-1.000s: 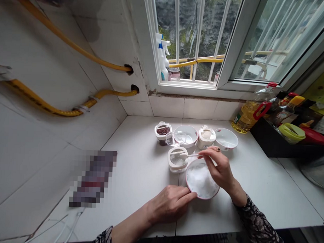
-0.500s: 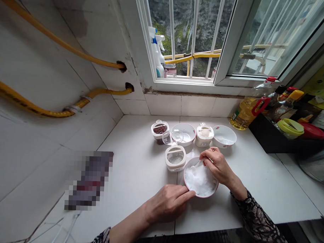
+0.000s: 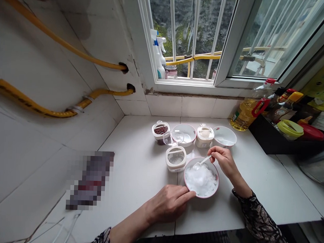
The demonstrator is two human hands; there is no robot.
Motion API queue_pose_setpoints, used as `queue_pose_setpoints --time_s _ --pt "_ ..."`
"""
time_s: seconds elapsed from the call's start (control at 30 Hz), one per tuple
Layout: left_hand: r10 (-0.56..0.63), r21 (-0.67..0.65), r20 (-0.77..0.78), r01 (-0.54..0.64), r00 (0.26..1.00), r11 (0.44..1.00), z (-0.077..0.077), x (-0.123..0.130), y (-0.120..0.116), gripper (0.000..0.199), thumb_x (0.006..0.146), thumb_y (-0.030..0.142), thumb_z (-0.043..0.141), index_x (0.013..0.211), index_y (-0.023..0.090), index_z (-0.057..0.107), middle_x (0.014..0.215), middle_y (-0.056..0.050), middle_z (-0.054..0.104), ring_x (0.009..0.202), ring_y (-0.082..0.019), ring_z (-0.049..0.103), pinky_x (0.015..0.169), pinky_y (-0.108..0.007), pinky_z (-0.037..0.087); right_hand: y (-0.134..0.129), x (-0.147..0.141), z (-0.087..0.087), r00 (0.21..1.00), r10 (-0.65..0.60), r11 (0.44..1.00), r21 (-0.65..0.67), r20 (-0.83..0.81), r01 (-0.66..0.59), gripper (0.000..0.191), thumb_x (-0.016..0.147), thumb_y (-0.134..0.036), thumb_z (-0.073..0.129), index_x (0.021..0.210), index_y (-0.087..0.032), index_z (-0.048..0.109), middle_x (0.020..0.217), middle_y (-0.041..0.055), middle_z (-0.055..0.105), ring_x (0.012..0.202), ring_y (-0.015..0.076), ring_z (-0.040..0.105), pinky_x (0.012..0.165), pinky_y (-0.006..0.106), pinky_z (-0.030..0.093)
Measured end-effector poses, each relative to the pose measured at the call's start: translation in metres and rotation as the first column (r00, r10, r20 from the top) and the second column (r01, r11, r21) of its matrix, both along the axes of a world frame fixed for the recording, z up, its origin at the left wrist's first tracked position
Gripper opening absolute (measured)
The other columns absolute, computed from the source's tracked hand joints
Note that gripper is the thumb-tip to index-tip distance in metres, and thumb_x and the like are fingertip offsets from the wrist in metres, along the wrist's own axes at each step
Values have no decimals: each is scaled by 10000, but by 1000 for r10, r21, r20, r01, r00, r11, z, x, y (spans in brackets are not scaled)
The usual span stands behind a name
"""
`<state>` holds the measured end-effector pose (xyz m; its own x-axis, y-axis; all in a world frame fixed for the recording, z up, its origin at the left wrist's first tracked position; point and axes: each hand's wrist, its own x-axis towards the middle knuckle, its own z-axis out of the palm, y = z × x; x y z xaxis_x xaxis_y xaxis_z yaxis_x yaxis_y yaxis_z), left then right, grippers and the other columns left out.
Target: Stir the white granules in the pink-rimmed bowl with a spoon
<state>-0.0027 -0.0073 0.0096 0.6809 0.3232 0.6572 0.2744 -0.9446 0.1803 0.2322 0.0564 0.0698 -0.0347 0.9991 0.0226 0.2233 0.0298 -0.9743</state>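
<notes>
White powder (image 3: 202, 180) filled the bowl (image 3: 205, 197), and your spoon (image 3: 206, 159) dipped into its far-left part, long axis slanting, tip pointing left and a bit toward you. Your right hand (image 3: 222, 159) pinched the handle; your left hand (image 3: 172, 202), well apart, gripped the bowl's near-left rim. Looked like mid-stir or mid-scoop to me, so next probably called for a steady bowl.

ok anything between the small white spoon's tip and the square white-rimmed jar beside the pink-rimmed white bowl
Just the left rim of the bowl: the spoon has its tip inside. The jar stands open, a pale bar crossing its mouth. The left hand and right hand are outside that gap.
</notes>
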Motion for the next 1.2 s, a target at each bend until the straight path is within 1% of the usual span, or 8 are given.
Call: queue_pose_setpoints --time_s 0.2,0.37,0.43,0.53,0.63,0.8,1.07,1.2 --pt "2 -13 -21 -2 1000 1000 -4 -1 1 358 828 5 387 1144 102 524 694 -22 599 550 -123 528 482 -219 418 1 -4 5 992 3 1000 7 -125 -2 149 738 -302 573 717 -179 654 533 -14 579 552 142 533 638 295 458" --pt "16 -9 -28 -16 999 1000 -2 0 0 378 814 0 387 1151 114 514 691 -15 602 550 -134 540 473 -230 418 -9 -27 6 999 41 967 253 -18 -35 160 900 -304 520 901 -196 637 743 34 687 714 182 655 703 316 506" --pt "17 -2 -22 -17 1000 1000 -1 0 0 372 813 -3 387 1141 113 518 681 -13 596 540 -138 532 460 -236 405 -13 -36 5 987 61 901 418 152 -120 156 949 -242 481 962 -205 632 842 61 717 785 195 669 747 338 503" --pt "14 4 -19 -14 1000 1000 -2 0 0 347 829 4 386 1130 107 524 675 -13 592 530 -137 521 455 -239 399 -16 -42 4 875 82 712 586 478 -387 233 945 -114 431 978 -212 640 863 62 742 790 200 645 841 393 459" --pt "10 4 -15 -10 1000 1000 -2 0 0 337 842 4 381 1130 101 527 682 -16 596 536 -131 524 465 -232 404 -17 -37 8 853 48 625 651 520 -432 258 932 -68 426 991 -213 631 851 44 743 760 191 625 861 400 432" --pt "11 -11 -26 -12 1000 1000 -2 -1 0 340 843 8 390 1140 98 529 696 -22 604 550 -127 540 473 -221 419 -15 -15 13 922 -89 723 661 376 -199 178 916 -117 475 878 -218 616 669 9 656 692 195 572 750 352 434" --pt "20 -20 -31 -20 999 1000 -3 -1 -1 357 830 4 381 1142 117 514 677 -7 587 531 -122 532 469 -222 434 -9 -14 -7 792 3 764 509 611 -396 218 813 -69 439 762 -206 600 670 -1 668 626 161 536 842 372 391" --pt "11 -20 -32 -11 999 1000 -3 -1 -1 344 844 9 386 1144 111 518 689 -11 588 541 -118 535 479 -220 437 -10 -13 -5 843 -1 839 460 538 -293 225 817 -101 437 741 -211 617 623 -6 647 655 174 559 824 363 409"
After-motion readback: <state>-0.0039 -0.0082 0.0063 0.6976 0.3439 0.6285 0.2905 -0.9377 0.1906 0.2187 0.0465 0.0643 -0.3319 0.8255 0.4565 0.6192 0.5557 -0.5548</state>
